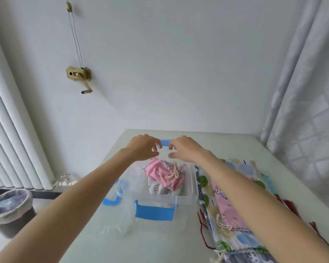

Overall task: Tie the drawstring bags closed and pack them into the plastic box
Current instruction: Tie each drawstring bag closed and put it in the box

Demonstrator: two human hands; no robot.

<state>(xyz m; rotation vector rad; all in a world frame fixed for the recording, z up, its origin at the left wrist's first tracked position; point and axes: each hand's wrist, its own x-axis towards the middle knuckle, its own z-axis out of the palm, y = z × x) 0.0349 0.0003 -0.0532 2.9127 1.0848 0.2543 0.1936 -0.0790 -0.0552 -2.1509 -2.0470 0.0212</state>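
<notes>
A clear plastic box (186, 200) with blue latches stands in the middle of the table. Inside it lies a pink drawstring bag (160, 172) with its cream cord tied, on top of a white patterned bag (156, 187). My left hand (142, 147) and my right hand (186, 148) hover side by side just above the far end of the box, fingers loosely curled and holding nothing. To the right of the box several flat drawstring bags (228, 204) lie spread on the table, a pink one on top of patterned ones.
The clear lid (122, 209) with a blue latch lies left of the box. A lined waste bin (10, 211) stands on the floor at the left, near a radiator. A curtain hangs at the right. Red cords trail off the table's right edge.
</notes>
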